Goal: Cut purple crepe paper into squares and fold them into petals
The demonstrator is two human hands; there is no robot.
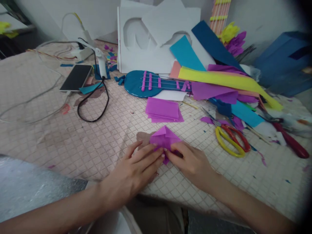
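A piece of purple crepe paper [163, 139], partly folded with its point toward the back, lies on the table in front of me. My left hand [140, 165] rests over its left and lower part, fingers stretched out and thumb apart. On the right side, my right hand [191, 161] pinches the paper's edge with curled fingers, the thumb tip close to the left fingertips. The lower part of the paper is mostly hidden under both hands. Just behind it sits a small stack of purple paper pieces [162, 108].
Behind the stack lies a blue toy guitar [136, 84] with purple strips. Scissors [231, 139] with yellow and red handles and red-handled pliers [290, 138] lie to the right, near a yellow paper strip [214, 76]. A phone [76, 78] and black cord loop [94, 120] are at left.
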